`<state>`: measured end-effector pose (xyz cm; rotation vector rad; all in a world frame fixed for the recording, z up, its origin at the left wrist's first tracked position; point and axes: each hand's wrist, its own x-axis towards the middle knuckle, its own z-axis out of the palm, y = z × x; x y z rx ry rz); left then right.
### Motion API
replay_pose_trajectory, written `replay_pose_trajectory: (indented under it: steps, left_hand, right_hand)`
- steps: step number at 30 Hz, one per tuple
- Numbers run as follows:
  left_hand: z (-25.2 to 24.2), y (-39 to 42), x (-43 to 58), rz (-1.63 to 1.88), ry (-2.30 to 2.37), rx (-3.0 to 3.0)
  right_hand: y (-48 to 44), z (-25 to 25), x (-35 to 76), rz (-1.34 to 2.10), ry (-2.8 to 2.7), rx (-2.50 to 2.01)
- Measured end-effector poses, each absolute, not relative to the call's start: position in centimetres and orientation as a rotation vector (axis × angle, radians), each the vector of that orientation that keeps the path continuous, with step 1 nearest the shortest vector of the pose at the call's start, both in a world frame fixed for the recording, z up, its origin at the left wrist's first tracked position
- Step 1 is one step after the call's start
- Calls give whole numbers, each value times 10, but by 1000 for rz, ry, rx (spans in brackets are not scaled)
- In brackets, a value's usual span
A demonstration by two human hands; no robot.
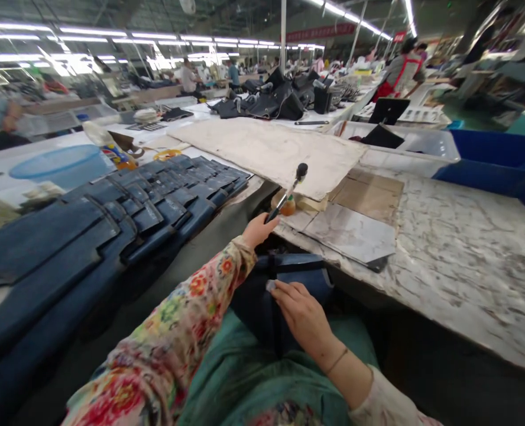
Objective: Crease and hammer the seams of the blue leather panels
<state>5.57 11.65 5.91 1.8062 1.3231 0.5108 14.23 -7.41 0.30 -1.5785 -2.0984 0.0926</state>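
Note:
My left hand (259,228), in a flowered sleeve, is closed around the handle of a small hammer (289,192) whose black head points up over the table edge. My right hand (300,313) rests on a dark blue leather piece (295,275) lying on my lap, with the fingers curled against it and a small pale object at the fingertips. Just beyond the hammer sits a small orange pot (288,206). Rows of overlapping dark blue leather pieces (147,204) cover the table to my left.
A marble-patterned table (457,254) carries a grey slab (351,234), cardboard (369,192) and a beige cloth (266,151). A pale blue basin (61,165) stands far left, blue bins (497,160) at right. Black bags (280,97) are piled at the back, with other people working beyond.

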Motion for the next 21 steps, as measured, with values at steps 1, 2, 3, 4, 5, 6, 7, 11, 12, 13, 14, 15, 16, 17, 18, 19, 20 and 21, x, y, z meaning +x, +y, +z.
replay_pose_trajectory:
  steps: [1,2,3,4,5,6,7,11,12,13,14,15,16,17,18,19,20,21]
  left_hand:
    - [62,102,36,487,1293,1802]
    - [65,86,16,457,1273,1795]
    - [67,70,-5,426,1259,1787]
    - [68,54,-25,374,1246,1765]
    - [68,38,-43,343,1249,1719]
    - [67,24,-59,335,1271,1682]
    - [67,10,-71,327,1291,1647]
    - [64,-28,-95,313,1328,1514]
    - [63,-34,-97,340,1337,1512]
    - [62,-39,-98,374,1349,1535]
    - [59,-43,-99,397,1360,1581]
    - [56,-46,-101,387,1367,1641]
    - [52,-48,-102,347,1370,1704]
    - [48,-50,-103,284,1371,1758]
    - [45,-52,-104,214,1370,1795]
    - [42,-54,-104,159,1368,1818]
    - [41,-55,-104,138,1367,1830]
    - [41,-55,-104,154,1370,1836]
  right_hand:
    - [-75,2,142,94,-2104,-1574]
    - [-76,2,141,96,-2111,-1569]
    - [-77,1,141,100,-2118,-1563]
    - [-79,1,141,102,-2119,-1559]
    - [-81,0,141,104,-2115,-1556]
    - [-82,0,141,106,-2109,-1557]
    - [-84,-1,142,108,-2102,-1558]
    - [-86,-3,143,131,-2105,-1557]
    - [-85,-3,143,139,-2109,-1557]
    - [-85,-3,143,144,-2112,-1557]
    - [-85,-2,144,146,-2111,-1558]
    - [-85,-2,144,145,-2106,-1559]
    - [-86,-2,144,141,-2096,-1559]
    - [-86,-2,144,138,-2087,-1558]
    - [-86,-2,144,134,-2080,-1552]
    - [-87,-2,144,128,-2076,-1541]
    - [-87,-2,144,122,-2076,-1529]
    - [-87,-3,145,117,-2077,-1519]
